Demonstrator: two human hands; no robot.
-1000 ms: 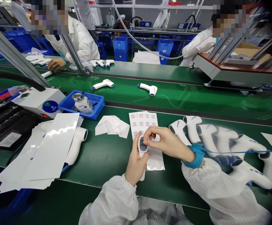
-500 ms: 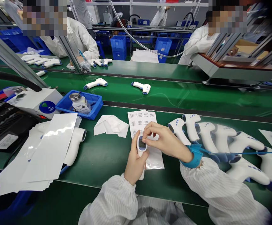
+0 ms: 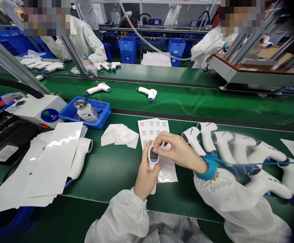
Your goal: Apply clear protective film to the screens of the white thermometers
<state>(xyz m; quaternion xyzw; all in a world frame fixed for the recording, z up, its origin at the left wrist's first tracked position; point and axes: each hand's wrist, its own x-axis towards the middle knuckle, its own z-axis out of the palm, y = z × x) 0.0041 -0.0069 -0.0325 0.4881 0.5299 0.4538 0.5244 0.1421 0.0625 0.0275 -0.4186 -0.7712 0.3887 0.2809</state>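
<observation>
My left hand is wrapped round a white infrared thermometer, its small dark screen facing up at me. Over that screen, the thumb and forefinger of my right hand are pinched together at its upper edge. Whatever the pinch holds, if anything, is too small to make out. Beneath both hands lies a sheet of printed labels, partly covered by them. A blue strap with a cord circles my right wrist. Just right of it, several more thermometers lie on the green bench.
Left of the labels is a crumpled white cloth. A blue tray holds a bottle. Loose white sheets partly cover another thermometer. Two thermometers lie on the green conveyor belt. Two people in white work across it.
On the belt, the two thermometers have shifted left. My hands hold nearly the same pose at the screen. The person at far right has moved an arm, and a thermometer shows there.
</observation>
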